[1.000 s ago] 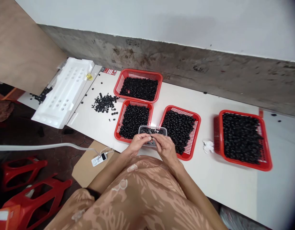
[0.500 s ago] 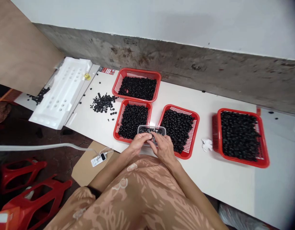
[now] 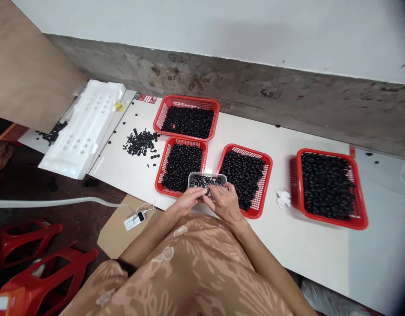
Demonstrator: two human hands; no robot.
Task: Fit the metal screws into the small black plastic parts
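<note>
My left hand pinches a small round black part just in front of a clear plastic tub. Close beside it, my right hand has its fingers bent in at the same part; whether they hold a second small piece is hidden. Small dark and shiny pieces fill the tub, which rests between two red baskets. The left basket and the right basket both hold many round black parts.
Behind stands another red basket of smaller black pieces. A fuller red basket is at the right, near a crumpled white paper. Loose black parts lie left, before a white foam block. A white power bank sits below.
The right fingers have shifted slightly over the part and curled more. The left hand keeps its pinch beside the tub. The whole view has drifted a little.
</note>
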